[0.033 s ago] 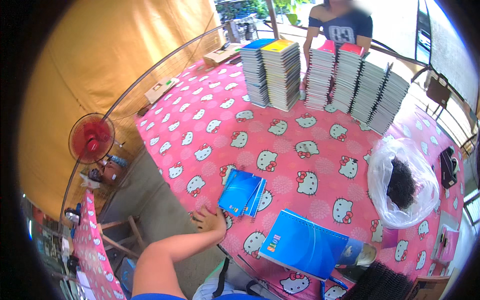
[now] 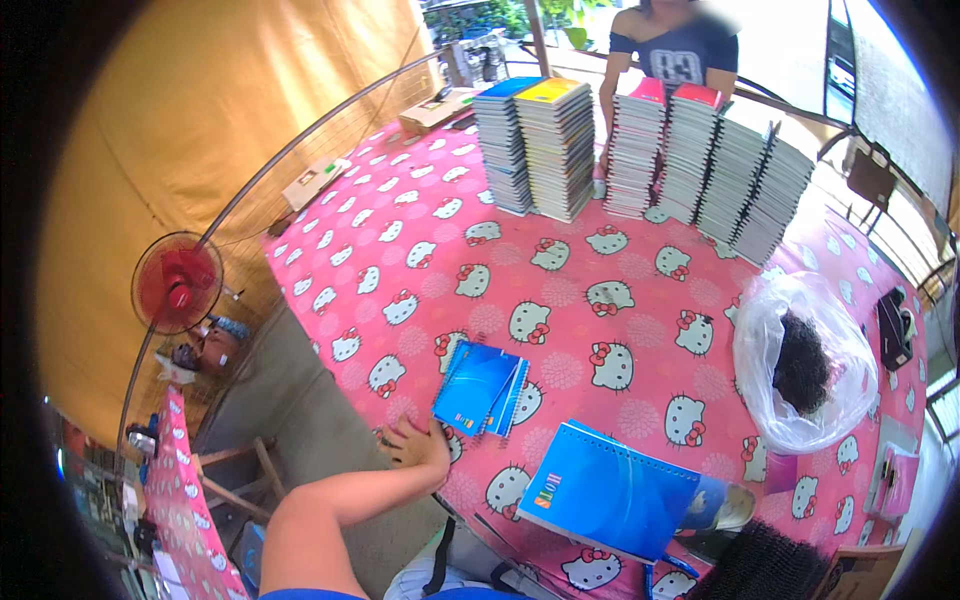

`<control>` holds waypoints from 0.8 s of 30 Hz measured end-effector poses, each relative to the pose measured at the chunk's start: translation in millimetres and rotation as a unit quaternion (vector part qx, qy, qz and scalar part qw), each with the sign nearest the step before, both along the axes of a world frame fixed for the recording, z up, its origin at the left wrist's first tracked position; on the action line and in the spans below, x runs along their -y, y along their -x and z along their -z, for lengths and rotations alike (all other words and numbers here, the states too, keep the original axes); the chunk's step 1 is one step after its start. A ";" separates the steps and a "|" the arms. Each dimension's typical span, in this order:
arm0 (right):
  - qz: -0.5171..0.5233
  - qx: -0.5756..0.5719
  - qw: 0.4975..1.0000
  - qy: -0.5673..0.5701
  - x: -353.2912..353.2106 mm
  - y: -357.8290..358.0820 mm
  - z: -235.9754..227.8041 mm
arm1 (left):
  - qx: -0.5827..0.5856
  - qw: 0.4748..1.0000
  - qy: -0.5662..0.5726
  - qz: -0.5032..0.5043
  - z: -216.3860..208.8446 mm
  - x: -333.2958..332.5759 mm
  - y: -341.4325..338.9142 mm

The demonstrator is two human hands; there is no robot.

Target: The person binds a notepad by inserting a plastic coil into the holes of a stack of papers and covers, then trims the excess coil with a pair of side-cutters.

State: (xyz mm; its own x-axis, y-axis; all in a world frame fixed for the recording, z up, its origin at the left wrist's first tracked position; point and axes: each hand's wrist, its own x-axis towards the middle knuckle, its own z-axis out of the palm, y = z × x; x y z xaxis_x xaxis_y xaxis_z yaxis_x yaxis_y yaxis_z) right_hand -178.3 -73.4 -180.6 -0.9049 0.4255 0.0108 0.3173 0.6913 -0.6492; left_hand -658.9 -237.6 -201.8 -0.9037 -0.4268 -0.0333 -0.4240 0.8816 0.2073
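Note:
My left hand (image 2: pixel 415 445) lies at the near left edge of the table, fingers spread, holding nothing. Just beside it, two small blue spiral notebooks (image 2: pixel 478 388) overlap on the pink patterned tablecloth (image 2: pixel 570 300). A larger blue spiral notebook (image 2: pixel 610 490) is at the near edge, right of them, tilted in the view. Beneath its lower right corner a blue pen-like stick (image 2: pixel 648 578) shows in part. No part of my right hand can be seen.
Tall stacks of spiral notebooks (image 2: pixel 555 150) line the far side, before a person (image 2: pixel 675 50). At right stand a clear plastic bag (image 2: pixel 750 390) with black coils inside and a heap of black coils (image 2: pixel 765 565). A red fan (image 2: pixel 178 285) is at left.

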 end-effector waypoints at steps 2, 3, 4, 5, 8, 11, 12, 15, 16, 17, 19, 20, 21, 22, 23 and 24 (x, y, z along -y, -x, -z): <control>-0.007 0.014 1.000 -0.026 -1.0 -0.8 1.1 | 0.005 1.000 -0.011 0.006 -0.6 1.3 0.8; -0.007 0.026 0.999 -0.028 -0.3 -3.9 6.4 | 0.011 1.000 -0.016 0.007 -5.1 0.3 0.7; 0.002 0.039 0.998 -0.042 3.3 -3.4 9.2 | 0.012 1.000 -0.019 0.019 -7.7 2.9 2.9; 0.011 0.053 0.997 -0.055 7.4 -1.7 11.2 | 0.037 0.997 -0.050 0.038 -10.8 5.8 3.4; 0.050 0.020 0.992 -0.113 17.9 9.5 5.7 | 0.116 0.976 -0.155 0.098 -27.9 3.2 7.9; 0.050 0.077 0.983 -0.160 20.6 -3.9 25.3 | 0.198 0.938 -0.241 0.149 -59.6 14.8 7.9; 0.054 0.076 0.980 -0.174 20.4 -8.2 29.1 | 0.230 0.920 -0.269 0.166 -78.9 14.9 5.5; 0.023 0.073 0.967 -0.244 27.6 6.5 5.1 | 0.306 0.858 -0.360 0.201 -35.0 68.4 10.9; 0.024 0.077 0.964 -0.254 18.5 -9.2 19.9 | 0.332 0.817 -0.416 0.222 -34.1 82.5 15.8; 0.029 0.086 0.961 -0.261 15.2 -25.1 31.6 | 0.364 0.768 -0.467 0.243 -32.6 92.4 21.7; 0.050 0.103 0.956 -0.269 16.8 -29.6 36.1 | 0.418 0.700 -0.529 0.236 -66.2 105.5 36.4; 0.060 0.110 0.954 -0.273 17.2 -31.4 36.2 | 0.442 0.657 -0.565 0.231 -67.1 116.2 43.7; 0.064 0.110 0.952 -0.278 17.7 -29.7 38.0 | 0.464 0.615 -0.597 0.223 -69.3 127.2 50.9; 0.071 0.108 0.950 -0.285 17.5 -26.1 37.9 | 0.498 0.569 -0.616 0.219 -69.5 136.7 60.2; 0.079 0.106 0.947 -0.292 17.7 -24.9 37.1 | 0.532 0.521 -0.632 0.215 -70.3 143.2 66.6; 0.076 0.102 0.942 -0.309 17.8 -21.9 36.6 | 0.530 0.515 -0.634 0.227 -69.2 147.2 71.0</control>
